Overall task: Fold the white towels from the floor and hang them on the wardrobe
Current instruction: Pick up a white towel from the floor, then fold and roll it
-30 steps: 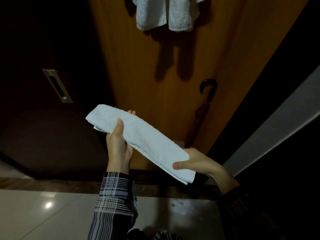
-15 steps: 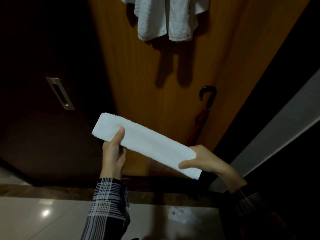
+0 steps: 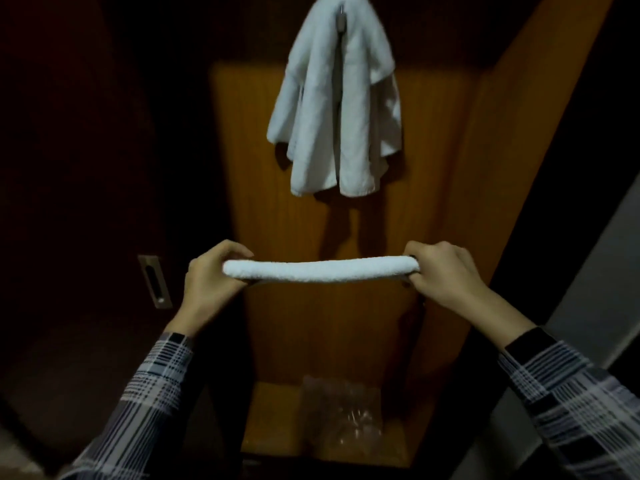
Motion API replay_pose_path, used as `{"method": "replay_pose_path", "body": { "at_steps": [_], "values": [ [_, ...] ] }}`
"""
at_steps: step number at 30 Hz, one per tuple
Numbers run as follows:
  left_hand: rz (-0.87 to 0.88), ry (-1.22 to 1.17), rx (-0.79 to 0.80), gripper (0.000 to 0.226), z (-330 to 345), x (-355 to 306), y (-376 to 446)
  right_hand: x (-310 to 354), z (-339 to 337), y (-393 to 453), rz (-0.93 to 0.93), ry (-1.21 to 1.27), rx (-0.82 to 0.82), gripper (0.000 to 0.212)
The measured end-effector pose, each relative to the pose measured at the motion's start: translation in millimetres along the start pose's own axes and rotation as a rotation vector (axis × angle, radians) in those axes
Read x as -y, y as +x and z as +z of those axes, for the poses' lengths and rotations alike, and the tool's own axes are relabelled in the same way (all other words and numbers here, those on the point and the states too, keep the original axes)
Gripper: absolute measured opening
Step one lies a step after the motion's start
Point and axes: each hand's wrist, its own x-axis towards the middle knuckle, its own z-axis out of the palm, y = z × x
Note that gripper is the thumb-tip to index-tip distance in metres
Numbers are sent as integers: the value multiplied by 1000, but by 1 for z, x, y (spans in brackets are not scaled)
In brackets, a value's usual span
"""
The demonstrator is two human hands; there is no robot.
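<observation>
Head view: left hand [image 3: 211, 275] and right hand [image 3: 446, 271] gripping ends of folded towel [image 3: 320, 270], fingers curled round it, holding level below hung towels [image 3: 337, 116] on wardrobe [image 3: 485, 168]. Advising: keeping fold taut, raising to hook [image 3: 341, 19], draping evenly.

A metal recessed handle [image 3: 154, 282] on the dark door at left; crinkled clear plastic [image 3: 341, 415] low down.

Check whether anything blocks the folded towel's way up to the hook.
No solid obstacle shows. The folded towel, held by left hand and right hand, sits below the hook, which already carries hanging towels.
</observation>
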Motion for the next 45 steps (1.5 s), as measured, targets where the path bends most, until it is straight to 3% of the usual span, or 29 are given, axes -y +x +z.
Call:
{"method": "replay_pose_path", "body": {
  "at_steps": [2,5,10,14,17,20,23,25,32,39,45],
  "values": [
    [242,316,-42,33,-3,-14,20,-5,-16,16,-78,-120,-124,17],
    [532,760,-81,37,-2,-45,54,-12,-41,40,-201,-249,-269,42],
    [540,1157,-48,36,-7,-104,108,-25,-86,83,-273,-389,-347,50],
    [545,1348,-161,32,-23,-147,156,-29,-126,112,-328,-483,-496,45],
    [474,1379,-174,12,-32,-174,193,-37,-153,137,-340,-503,-597,44],
    [414,1321,-201,16,-37,-203,229,-41,-177,163,-285,-550,-638,40],
    [345,1192,-245,21,-37,-219,266,-46,-204,193,-115,-533,-623,15],
    [339,1155,-258,23,-35,-223,291,-52,-218,213,-2,-518,-558,19],
    [356,1041,-348,18,-31,-204,378,-55,-221,287,81,-570,-591,25],
    [403,1048,-418,10,-20,-167,450,-68,-199,372,45,-602,-608,23],
    [371,985,-376,7,1,-147,502,-70,-200,414,97,-581,-617,23]
  ]
}}
